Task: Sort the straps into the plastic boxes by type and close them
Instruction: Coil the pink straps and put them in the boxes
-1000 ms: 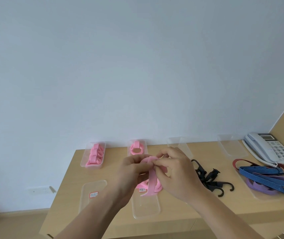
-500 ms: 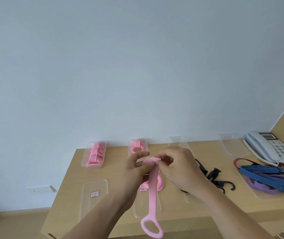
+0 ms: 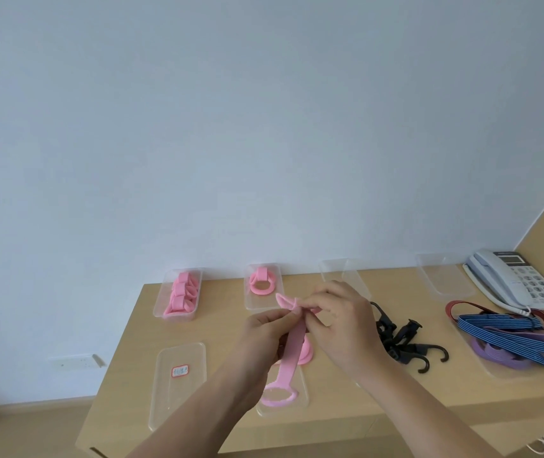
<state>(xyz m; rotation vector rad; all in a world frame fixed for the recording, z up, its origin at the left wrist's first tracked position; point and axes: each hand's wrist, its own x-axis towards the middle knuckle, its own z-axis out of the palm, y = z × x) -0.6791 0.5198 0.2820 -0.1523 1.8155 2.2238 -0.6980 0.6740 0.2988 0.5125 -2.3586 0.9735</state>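
My left hand (image 3: 265,328) and my right hand (image 3: 340,322) both pinch the top end of a pink strap (image 3: 288,355) above the table. It hangs straight down, its ring end low over a clear lid (image 3: 300,391). More pink straps (image 3: 307,352) lie behind it on that lid. At the back left, a clear box (image 3: 158,302) holds several folded pink straps. Beside it, a second box (image 3: 249,300) holds one rolled pink ring strap (image 3: 260,282). Two empty boxes (image 3: 336,272) (image 3: 445,279) stand at the back.
A lid with a red-edged label (image 3: 179,383) lies front left. Black hook straps (image 3: 399,338) lie right of my hands. Blue, purple and red straps (image 3: 511,338) pile on a clear lid at the right. A white telephone (image 3: 511,279) sits at the back right corner.
The strap was bunched between my hands, then let fall to full length. Its ring end now hangs a little higher, and my fingers are folding its top end.
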